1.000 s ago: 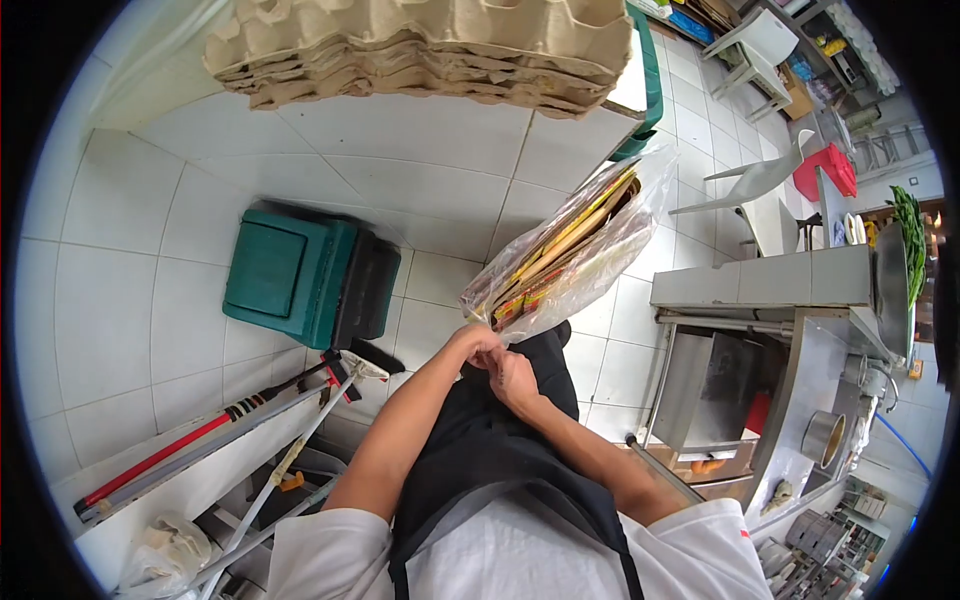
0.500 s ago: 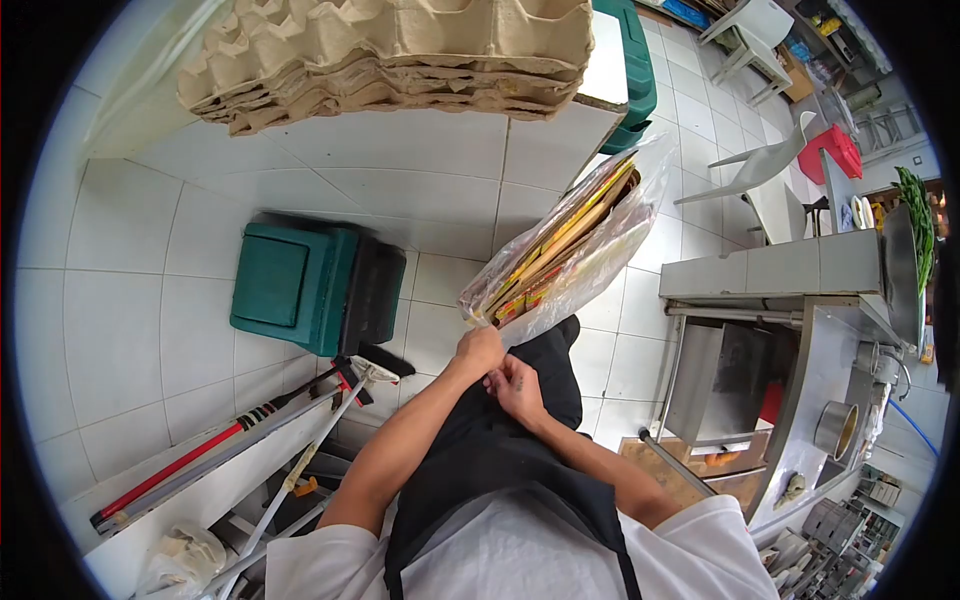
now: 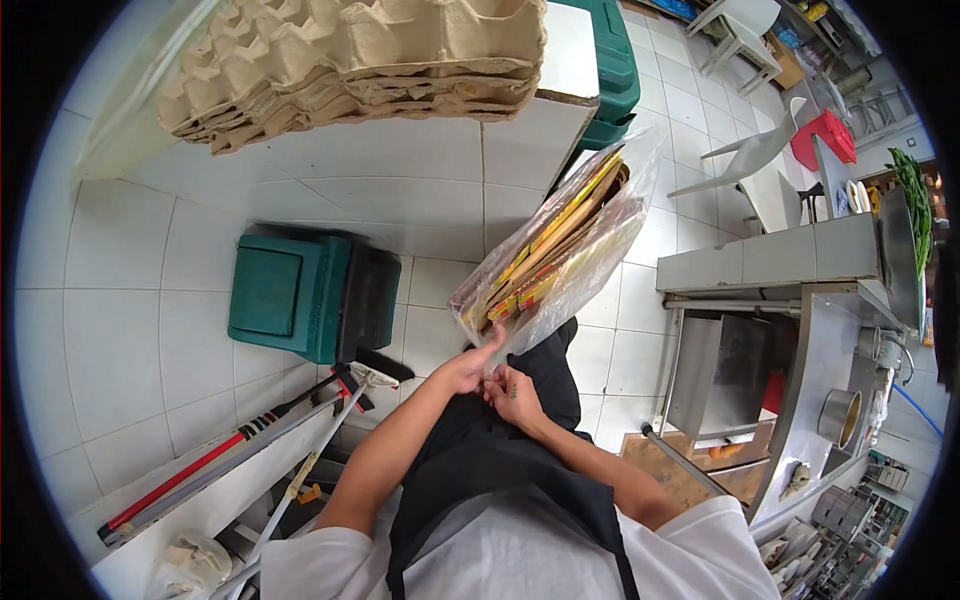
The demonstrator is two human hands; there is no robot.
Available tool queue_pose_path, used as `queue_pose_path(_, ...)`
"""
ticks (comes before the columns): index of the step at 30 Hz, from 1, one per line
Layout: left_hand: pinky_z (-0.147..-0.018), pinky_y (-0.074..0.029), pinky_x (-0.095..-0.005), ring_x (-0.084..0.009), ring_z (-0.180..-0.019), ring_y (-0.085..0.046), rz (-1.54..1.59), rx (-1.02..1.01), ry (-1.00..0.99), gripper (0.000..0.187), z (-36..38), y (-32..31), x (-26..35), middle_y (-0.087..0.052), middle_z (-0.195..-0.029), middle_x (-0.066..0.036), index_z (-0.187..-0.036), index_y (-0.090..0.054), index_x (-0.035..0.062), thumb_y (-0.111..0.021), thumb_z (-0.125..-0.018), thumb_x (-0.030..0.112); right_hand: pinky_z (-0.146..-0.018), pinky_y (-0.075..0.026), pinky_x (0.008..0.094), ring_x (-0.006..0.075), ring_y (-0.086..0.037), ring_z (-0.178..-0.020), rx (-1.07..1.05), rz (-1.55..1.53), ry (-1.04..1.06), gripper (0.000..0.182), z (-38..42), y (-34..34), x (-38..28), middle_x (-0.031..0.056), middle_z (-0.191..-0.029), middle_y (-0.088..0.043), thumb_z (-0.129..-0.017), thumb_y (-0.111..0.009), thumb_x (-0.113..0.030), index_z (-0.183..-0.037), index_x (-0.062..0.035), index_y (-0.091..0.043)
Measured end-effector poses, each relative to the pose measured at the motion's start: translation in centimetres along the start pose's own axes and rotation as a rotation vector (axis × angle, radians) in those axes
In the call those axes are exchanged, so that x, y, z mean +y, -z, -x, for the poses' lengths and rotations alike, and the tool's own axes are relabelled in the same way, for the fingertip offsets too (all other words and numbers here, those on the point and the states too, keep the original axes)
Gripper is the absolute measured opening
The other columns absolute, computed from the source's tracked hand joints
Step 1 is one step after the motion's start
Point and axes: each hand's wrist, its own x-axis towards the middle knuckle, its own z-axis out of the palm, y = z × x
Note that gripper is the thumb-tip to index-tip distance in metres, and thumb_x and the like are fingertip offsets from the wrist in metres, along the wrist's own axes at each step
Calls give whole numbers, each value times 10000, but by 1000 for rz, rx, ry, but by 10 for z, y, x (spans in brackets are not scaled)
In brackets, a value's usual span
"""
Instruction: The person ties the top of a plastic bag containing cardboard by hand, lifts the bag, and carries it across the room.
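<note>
A clear plastic bag filled with flat cardboard pieces, some printed yellow and red, stands tilted in front of my black apron. My left hand lies along the bag's near end, its thumb stretched up against the plastic and its fingers apart from the thumb; part of it is turned away. Just right of it, my right hand is closed in a pinch on the bag's near edge. The two hands almost touch.
Egg trays are stacked on a tiled ledge. Below stands a green bin, with brooms at the lower left. At right are a steel shelf unit, a pot and white chairs.
My left hand has opened from a closed grip at the bag's end, its thumb now raised. The bag has shifted slightly left, and the view has moved a little.
</note>
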Motion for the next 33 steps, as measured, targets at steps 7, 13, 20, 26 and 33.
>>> queue_pose_path(7, -322, -384, -308, -208, -449, -547, -340, 484, -44, 459, -25, -19, 22, -589, -649, -136, -839, -536, -29, -416, -830, 414, -481, -411, 217, 88, -504, -514, 10, 43, 112, 54, -7, -8, 4, 54, -598, -537, -786, -475, 27, -740, 8, -454)
queue_pose_path(13, -789, -383, -418, -148, -795, -522, 27, 614, 64, 114, -12, -20, 45, -571, -842, 12, -803, -530, 150, -425, -806, 194, -440, -406, 207, 97, -482, -478, 97, -538, -286, 28, -23, 6, 33, 53, -611, -529, -809, -451, 9, -831, -3, -463)
queue_pose_path(20, -407, -175, -221, -84, -424, -205, -93, 475, 77, 104, -4, 14, 51, -237, -489, 71, -747, -513, 126, -465, -821, 181, -575, -471, 379, 353, -569, -604, 14, 490, 111, 111, -49, 29, 45, 213, -757, -575, -706, -527, -54, -785, -66, -604)
queue_pose_path(26, -593, -461, -409, -319, -709, -594, -1536, 969, -212, 251, -11, -7, 31, -589, -764, -214, -816, -592, -1, -458, -797, 211, -607, -444, 386, 344, -560, -740, -67, 706, -52, 113, -82, -29, 66, 187, -754, -579, -740, -481, -91, -743, -32, -577)
queue_pose_path(33, -677, -442, -440, -378, -741, -556, -1283, 1276, -488, 147, -2, -23, -4, -567, -780, -227, -810, -522, -50, -456, -768, 74, -648, -447, 446, 380, -562, -727, -41, -13, 175, 171, -123, -57, 121, 213, -801, -577, -757, -473, -161, -803, -49, -593)
